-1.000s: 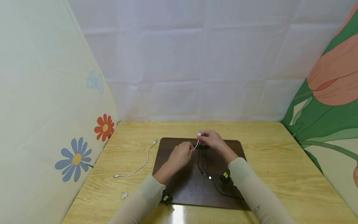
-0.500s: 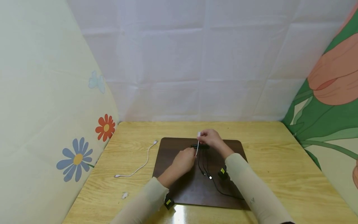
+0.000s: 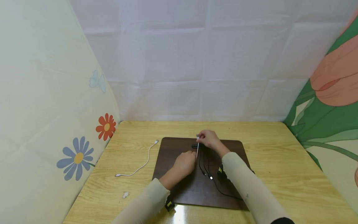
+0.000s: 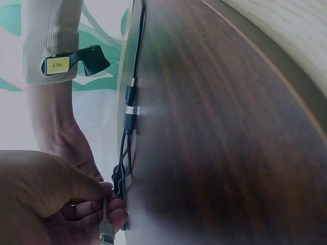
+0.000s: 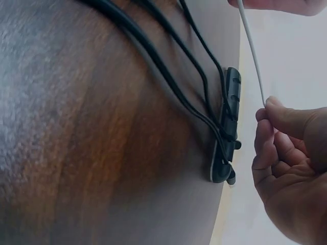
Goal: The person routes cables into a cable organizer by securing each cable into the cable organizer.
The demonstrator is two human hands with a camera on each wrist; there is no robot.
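A white USB cable (image 3: 197, 151) runs taut between my two hands above the dark brown board. My right hand (image 3: 209, 139) pinches it just below its plug (image 4: 107, 232), which sticks out past the fingers. Lower and to the left, my left hand (image 3: 184, 163) grips the cable farther down with curled fingers. Under the cable, near the board's far edge, lies a black slotted cable holder (image 5: 227, 127). Black cables (image 5: 168, 87) are seated in some of its slots, while other slots toward one end have none. My right fingers (image 5: 278, 120) are apart from the holder.
The brown board (image 3: 179, 186) lies on a wooden table (image 3: 279, 174). Black cable plugs (image 3: 210, 177) rest on it. Left of it are a second white cable (image 3: 146, 158) and a small white piece (image 3: 125, 195). Cloth walls enclose the table.
My left hand has slid down toward me along the cable, pulling it straight. My right hand has shifted slightly left with the plug, still pinching it.
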